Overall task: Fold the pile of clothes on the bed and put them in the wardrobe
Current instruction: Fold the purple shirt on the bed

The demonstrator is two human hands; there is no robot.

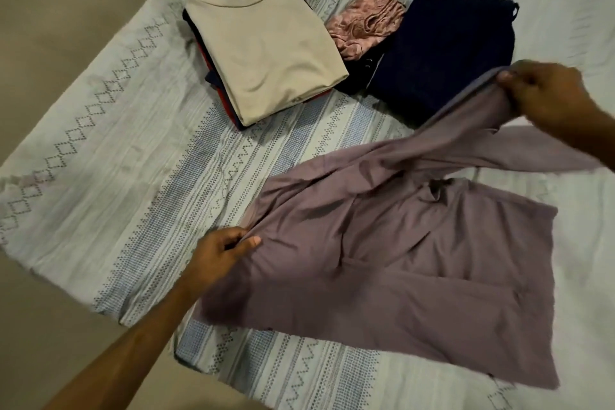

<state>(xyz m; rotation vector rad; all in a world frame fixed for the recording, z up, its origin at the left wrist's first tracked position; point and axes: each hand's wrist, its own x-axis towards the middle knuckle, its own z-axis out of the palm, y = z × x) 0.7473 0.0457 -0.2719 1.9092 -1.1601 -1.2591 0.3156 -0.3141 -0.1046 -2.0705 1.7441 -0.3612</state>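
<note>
mauve top spread on bed, mid-fold | left hand pinches its near edge, right hand pinches the raised far edge, prob to pull it flat | folded stack parked behind
</note>
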